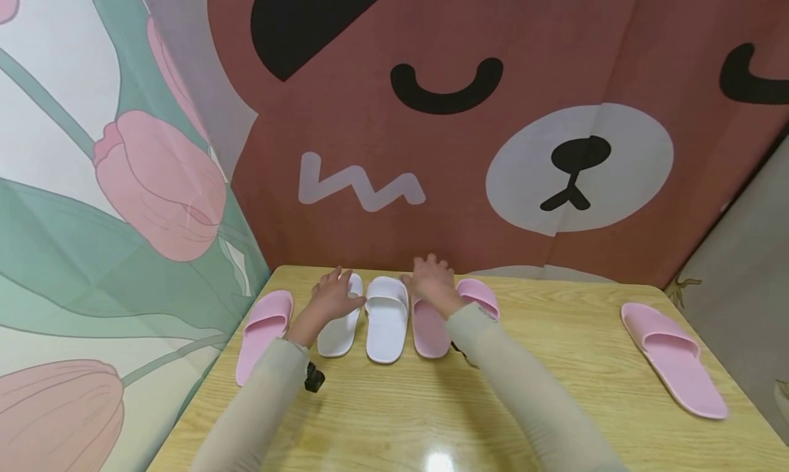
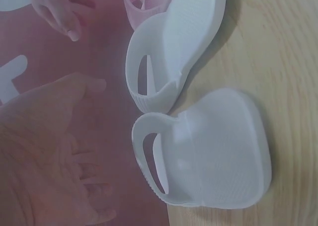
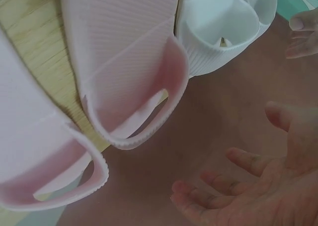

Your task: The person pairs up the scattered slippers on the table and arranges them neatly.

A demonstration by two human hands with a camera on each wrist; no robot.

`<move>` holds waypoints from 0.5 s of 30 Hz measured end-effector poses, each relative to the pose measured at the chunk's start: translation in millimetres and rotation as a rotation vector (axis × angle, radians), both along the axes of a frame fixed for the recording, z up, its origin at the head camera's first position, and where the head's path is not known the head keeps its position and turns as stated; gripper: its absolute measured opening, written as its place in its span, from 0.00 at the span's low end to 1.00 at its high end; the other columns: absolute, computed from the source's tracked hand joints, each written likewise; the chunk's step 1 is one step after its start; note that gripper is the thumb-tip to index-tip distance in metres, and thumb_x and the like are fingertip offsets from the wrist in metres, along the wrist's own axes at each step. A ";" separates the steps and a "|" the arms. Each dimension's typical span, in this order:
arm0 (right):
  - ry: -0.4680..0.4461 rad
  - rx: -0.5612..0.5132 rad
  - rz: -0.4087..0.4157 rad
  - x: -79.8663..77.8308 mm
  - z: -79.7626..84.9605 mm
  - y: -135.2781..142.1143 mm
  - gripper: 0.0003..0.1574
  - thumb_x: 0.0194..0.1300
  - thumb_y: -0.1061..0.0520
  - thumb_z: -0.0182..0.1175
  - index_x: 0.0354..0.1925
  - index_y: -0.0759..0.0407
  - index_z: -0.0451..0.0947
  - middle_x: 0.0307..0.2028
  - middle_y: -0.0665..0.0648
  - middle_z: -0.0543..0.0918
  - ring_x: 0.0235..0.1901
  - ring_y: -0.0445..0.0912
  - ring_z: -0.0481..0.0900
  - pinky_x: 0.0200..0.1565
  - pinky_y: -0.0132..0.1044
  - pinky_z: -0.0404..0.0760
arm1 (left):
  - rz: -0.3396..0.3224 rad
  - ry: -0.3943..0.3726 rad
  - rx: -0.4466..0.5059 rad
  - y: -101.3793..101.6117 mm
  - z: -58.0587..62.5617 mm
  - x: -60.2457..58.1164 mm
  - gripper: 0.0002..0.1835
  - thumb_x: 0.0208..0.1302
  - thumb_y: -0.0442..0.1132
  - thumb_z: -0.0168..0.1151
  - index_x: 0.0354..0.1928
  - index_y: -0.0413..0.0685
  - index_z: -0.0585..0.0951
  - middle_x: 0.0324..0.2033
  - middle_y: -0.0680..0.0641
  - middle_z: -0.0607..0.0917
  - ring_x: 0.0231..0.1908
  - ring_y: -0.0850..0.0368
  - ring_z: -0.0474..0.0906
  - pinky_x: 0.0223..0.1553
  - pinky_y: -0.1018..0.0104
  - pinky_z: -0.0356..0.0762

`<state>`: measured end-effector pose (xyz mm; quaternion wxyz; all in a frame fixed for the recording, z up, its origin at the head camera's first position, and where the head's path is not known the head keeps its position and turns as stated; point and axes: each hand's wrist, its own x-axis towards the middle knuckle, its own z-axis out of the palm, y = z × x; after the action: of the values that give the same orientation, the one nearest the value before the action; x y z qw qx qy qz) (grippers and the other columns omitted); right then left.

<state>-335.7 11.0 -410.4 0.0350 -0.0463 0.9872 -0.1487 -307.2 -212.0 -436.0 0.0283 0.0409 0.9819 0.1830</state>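
Note:
My left hand [image 1: 333,297] hovers over the toe end of a white slipper [image 1: 335,338], its fingers loosely spread and apart from it in the left wrist view. A second white slipper [image 1: 387,331] lies just to the right. Over the toe of a pink slipper [image 1: 430,335] is my right hand [image 1: 431,280], which partly hides it from the head camera. The right wrist view has those fingers [image 3: 218,181] relaxed, holding nothing. Another pink slipper [image 1: 479,292] lies right of that hand, partly covered by the forearm. All toes point toward the back edge.
One pink slipper [image 1: 265,328] lies near the left edge of the wooden table [image 1: 394,417], and another pink slipper [image 1: 678,369] is angled near its right edge. Behind the table hangs a brown bear-print cloth [image 1: 345,129]; a tulip-print cloth [image 1: 160,184] hangs on the left.

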 end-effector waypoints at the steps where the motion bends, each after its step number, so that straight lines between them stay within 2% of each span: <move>1: 0.002 -0.006 0.002 0.0 0.1 1.6 0.40 0.73 0.35 0.55 0.70 0.57 0.68 0.64 0.67 0.70 0.64 0.66 0.67 0.65 0.62 0.66 | 0.000 0.000 0.002 -0.6 -0.2 0.4 0.45 0.66 0.57 0.63 0.77 0.39 0.60 0.77 0.31 0.54 0.75 0.29 0.49 0.70 0.30 0.49; 8: 0.032 -0.034 0.017 -0.7 -2.5 12.9 0.42 0.72 0.33 0.55 0.71 0.58 0.67 0.65 0.68 0.70 0.64 0.68 0.68 0.64 0.62 0.66 | 0.000 0.008 0.002 -2.2 1.5 3.7 0.45 0.66 0.56 0.63 0.77 0.40 0.60 0.76 0.31 0.55 0.74 0.29 0.50 0.70 0.31 0.49; 15: 0.023 -0.041 0.006 2.1 -3.3 22.0 0.43 0.72 0.33 0.54 0.73 0.57 0.66 0.65 0.68 0.69 0.64 0.68 0.67 0.64 0.63 0.66 | 0.001 0.020 0.012 -4.8 0.5 5.5 0.45 0.65 0.56 0.64 0.76 0.39 0.61 0.76 0.31 0.55 0.74 0.29 0.50 0.71 0.30 0.48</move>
<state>-333.7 33.0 -413.8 0.0233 -0.0516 0.9841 -0.1682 -301.7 -216.8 -435.5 0.0182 0.0422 0.9810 0.1886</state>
